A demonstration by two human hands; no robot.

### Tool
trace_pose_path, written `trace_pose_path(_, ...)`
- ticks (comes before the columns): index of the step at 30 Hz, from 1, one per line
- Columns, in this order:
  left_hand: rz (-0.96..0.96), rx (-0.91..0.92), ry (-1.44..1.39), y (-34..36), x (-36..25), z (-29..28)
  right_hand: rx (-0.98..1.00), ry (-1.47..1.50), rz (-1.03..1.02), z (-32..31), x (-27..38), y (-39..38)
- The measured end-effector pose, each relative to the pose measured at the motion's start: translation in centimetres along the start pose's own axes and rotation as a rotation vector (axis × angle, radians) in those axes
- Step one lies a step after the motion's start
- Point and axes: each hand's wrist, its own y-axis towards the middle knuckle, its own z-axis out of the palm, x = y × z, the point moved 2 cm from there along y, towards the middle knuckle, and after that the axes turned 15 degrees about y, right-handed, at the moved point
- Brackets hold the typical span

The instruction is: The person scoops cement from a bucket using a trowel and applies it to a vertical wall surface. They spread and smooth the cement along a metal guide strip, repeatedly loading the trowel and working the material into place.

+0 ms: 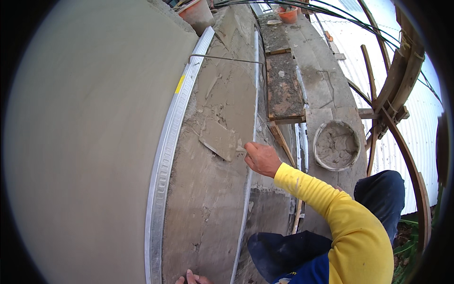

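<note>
From my end of the feed, I have the trowel (218,139) in the right hand (263,158), its fingers closed around the handle. The blade lies over the band of grey mortar (203,199), about midway up the view, and seems to be flat against it; whether the whole face touches, I cannot tell.

The relation I care about is how the blade sits from that hand: to its left and a little farther up. Its long axis runs from the handle toward the upper left, so it slants across the band, whose own length goes up the view. The wide metal strip (163,189) edges the band on the left, apart from the blade, and a thin metal edge (257,71) borders it on the right, close to the knuckles.

The right hand is plainly the nearer one. Of the left hand (193,278) I get only fingertips at the bottom of the view, well apart from the trowel; I cannot tell whether they hold anything. The bucket (323,164) sits to the right of the right hand, with wet mortar inside.
</note>
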Motion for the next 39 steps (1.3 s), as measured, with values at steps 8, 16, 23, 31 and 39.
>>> trace_pose_path(8,0.046,-0.007,0.077,1.0,-0.2,-0.5,-0.310,-0.151,0.108,-4.0,-10.3,13.2)
trace_pose_path(16,0.047,0.018,0.071,1.0,-0.1,-0.9,-0.251,0.220,0.189,-6.4,-11.6,17.4)
trace_pose_path(23,0.021,0.021,0.011,0.6,0.0,-0.9,0.069,0.318,-0.091,-6.8,-4.0,10.9)
trace_pose_path(31,-0.003,0.037,-0.019,0.0,0.2,-0.7,0.111,0.305,-0.197,-3.6,0.7,2.4)
trace_pose_path(39,-0.032,0.008,-0.023,-0.2,0.0,-0.4,0.089,0.109,0.027,0.1,1.9,-0.1)
